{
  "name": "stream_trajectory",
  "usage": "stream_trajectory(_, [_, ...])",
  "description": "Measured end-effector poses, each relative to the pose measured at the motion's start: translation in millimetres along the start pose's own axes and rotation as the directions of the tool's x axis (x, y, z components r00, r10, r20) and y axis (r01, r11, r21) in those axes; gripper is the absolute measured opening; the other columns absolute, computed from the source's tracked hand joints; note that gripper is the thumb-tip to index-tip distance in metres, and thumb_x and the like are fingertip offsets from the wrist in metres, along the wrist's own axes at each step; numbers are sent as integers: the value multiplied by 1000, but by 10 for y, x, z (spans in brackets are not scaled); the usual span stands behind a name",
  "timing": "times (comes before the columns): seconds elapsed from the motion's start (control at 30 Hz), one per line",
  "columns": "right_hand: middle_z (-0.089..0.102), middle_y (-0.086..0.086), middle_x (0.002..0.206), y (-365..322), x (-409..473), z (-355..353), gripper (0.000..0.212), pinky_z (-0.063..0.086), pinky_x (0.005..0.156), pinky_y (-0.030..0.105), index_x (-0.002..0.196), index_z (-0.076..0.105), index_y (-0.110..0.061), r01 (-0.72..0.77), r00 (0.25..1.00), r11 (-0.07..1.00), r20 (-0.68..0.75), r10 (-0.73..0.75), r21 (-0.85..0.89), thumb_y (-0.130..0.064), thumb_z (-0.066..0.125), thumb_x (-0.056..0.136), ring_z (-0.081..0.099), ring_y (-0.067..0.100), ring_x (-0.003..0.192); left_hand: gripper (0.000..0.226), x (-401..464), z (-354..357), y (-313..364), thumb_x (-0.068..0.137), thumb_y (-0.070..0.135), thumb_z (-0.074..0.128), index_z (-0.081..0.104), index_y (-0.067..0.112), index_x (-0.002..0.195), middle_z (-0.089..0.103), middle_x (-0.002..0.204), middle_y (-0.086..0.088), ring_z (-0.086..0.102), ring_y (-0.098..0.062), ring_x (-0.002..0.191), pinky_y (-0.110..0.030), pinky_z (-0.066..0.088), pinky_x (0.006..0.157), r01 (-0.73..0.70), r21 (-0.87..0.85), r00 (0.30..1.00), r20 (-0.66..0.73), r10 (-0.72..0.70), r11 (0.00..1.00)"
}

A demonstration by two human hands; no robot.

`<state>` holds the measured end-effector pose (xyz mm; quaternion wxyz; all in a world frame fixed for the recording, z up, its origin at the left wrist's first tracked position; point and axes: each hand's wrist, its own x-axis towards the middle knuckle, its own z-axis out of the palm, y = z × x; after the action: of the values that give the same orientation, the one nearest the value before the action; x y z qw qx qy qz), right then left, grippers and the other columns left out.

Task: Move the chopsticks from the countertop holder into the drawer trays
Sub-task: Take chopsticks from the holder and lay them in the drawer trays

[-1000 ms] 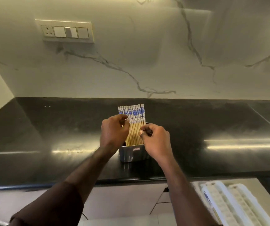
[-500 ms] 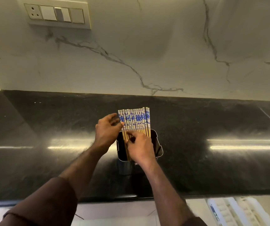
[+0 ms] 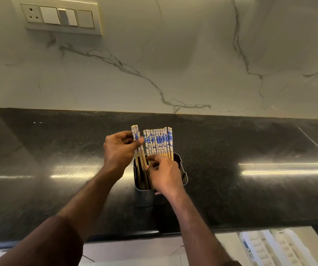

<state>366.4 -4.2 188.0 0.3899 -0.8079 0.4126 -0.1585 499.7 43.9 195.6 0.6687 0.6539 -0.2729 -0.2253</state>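
Chopsticks [image 3: 158, 142]: slender, bamboo, blue-patterned tops

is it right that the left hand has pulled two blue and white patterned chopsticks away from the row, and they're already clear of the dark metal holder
Not quite. The head view shows the left hand pinching two blue and white patterned chopsticks apart from the row, but their lower ends are still inside the dark metal holder.

You're looking at a dim, warm-lit scene. Long streaks of glare lie across the black countertop [image 3: 269, 150] at 3 and 9 o'clock. Soft shadows fall on the marble wall [image 3: 173, 64] at 12. Edges bow from the wide lens; the 5 o'clock corner is blurred.
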Motion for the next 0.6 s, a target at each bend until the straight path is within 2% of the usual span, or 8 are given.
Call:
stream_trajectory(0.13, [71,-2,111,-102,-192,-190,24,53,86,27,117,66,-23,80,996,995,-52,-77,55,-23,59,95,66,10,95,25,-142,-58,611,79,4,73,70,14,102,76,94,-2,73,-15,89,-30,60,79,-167,-41,977,125,171,985])
stream_trajectory(0.23, [72,-9,105,-156,-390,-356,23,49,74,14,116,68,-26,133,988,985,-94,-122,113,-26,60,94,66,2,91,25,-260,-58,1090,78,6,74,70,15,101,77,93,-1,74,-16,90,-29,59,77,-255,-86,948,175,266,963])
stream_trajectory(0.3, [72,-12,105,-163,-574,-500,24,49,73,13,116,67,-29,145,986,968,-106,-126,203,-27,60,94,65,-2,92,27,-366,-12,1366,75,7,77,71,14,100,77,90,-2,74,-19,87,-30,59,75,-271,-144,936,193,295,952])
stream_trajectory(0.43, [72,-13,107,-61,-963,-780,24,56,85,26,115,67,-28,117,993,930,-60,-102,348,-26,61,93,67,0,99,32,-646,190,1706,66,18,78,72,15,97,78,89,-5,75,-21,84,-26,58,68,-233,-269,913,269,306,934])
stream_trajectory(0.53, [75,-4,98,115,-1254,-1000,17,60,80,36,108,70,-23,68,998,905,-37,-58,419,-23,60,94,71,12,92,34,-902,443,1746,63,20,77,72,14,96,78,90,-5,75,-22,85,-26,58,68,-163,-314,903,335,269,936])
stream_trajectory(0.6, [75,1,93,300,-1451,-1149,14,61,77,38,103,71,-22,32,999,890,-17,-28,455,-21,60,95,72,18,88,34,-1074,642,1680,62,20,78,73,14,95,78,90,-5,75,-22,85,-26,58,67,-106,-335,902,363,232,936])
